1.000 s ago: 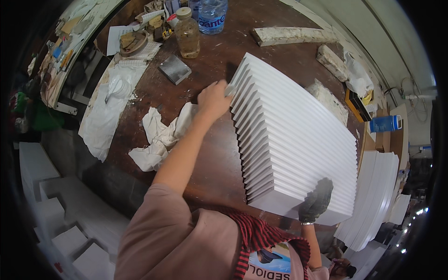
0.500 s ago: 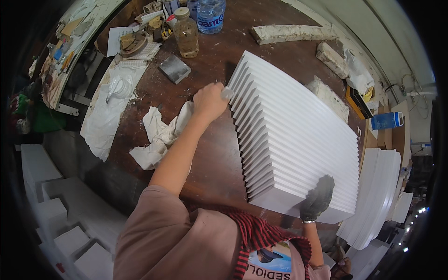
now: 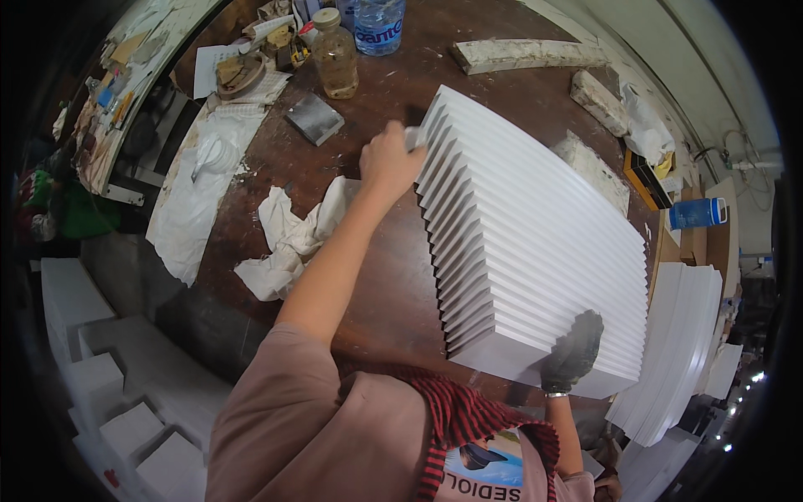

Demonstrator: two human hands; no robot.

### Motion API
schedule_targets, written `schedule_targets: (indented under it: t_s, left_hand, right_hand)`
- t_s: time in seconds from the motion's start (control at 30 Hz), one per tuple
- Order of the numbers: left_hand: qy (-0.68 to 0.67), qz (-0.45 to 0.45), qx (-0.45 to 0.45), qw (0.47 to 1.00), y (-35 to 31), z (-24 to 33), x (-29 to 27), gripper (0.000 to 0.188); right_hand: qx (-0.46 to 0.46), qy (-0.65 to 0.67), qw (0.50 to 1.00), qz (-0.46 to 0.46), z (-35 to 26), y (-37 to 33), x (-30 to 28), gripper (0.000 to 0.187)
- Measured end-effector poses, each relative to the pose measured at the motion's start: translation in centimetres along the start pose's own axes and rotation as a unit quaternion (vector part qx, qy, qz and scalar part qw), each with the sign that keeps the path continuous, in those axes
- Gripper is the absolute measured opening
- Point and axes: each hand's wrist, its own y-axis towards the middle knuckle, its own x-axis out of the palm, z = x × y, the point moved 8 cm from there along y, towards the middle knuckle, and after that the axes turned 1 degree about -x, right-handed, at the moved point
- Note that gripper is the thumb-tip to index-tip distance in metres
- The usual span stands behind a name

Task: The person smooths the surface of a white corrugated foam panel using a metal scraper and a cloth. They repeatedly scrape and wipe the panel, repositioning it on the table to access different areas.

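A white block with ridges (image 3: 535, 226), fluted across its top and along its left side, lies at a slant on the dark table. My bare left hand (image 3: 391, 165) is closed at its far left edge. Between the fingers shows a bit of a small whitish piece (image 3: 412, 136), pressed against the ridged side; its kind I cannot make out. Near the block's front right end, my right hand (image 3: 575, 353), in a dark grey glove, rests flat on the ridges with its fingers stretched out. A crumpled white cloth (image 3: 297, 238) lies left of my left forearm.
Beyond my left hand are a grey rectangular block (image 3: 314, 119), a lidded jar (image 3: 335, 63) and a water bottle (image 3: 379, 29). Rough whitish bars (image 3: 531, 55) lie at the back. White panels (image 3: 673, 351) are stacked at right, by a blue plastic container (image 3: 697, 213).
My left hand has slid a little away from me and to the right along the ridged side. The gloved right hand stays in its place on the block.
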Motion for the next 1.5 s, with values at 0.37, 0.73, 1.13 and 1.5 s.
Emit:
schedule_targets:
  t_s: [0.37, 0.73, 1.13, 1.5]
  left_hand:
    - [0.005, -0.078, -0.077, 0.994, -4.1, -1.8, 1.6, 0.04]
    - [-0.096, 0.0, -0.021, 0.995, -4.3, 0.1, 3.7, 0.037]
    - [0.23, 0.225, -0.104, 0.941, -8.8, -16.5, -19.3, 0.04]
    - [0.174, -0.113, 0.124, 0.97, -16.0, -10.0, -11.3, 0.062]
  right_hand:
    - [-0.009, 0.002, 1.0, 0.0, 0.2, -0.1, 0.1, 0.045]
    - [0.023, 0.013, 1.0, -0.001, 0.8, -0.3, 0.1, 0.047]
    - [0.028, 0.062, 0.998, 0.011, 1.5, -1.0, 0.5, 0.047]
    - [0.026, 0.053, 0.998, 0.027, 0.9, -0.6, 0.2, 0.045]
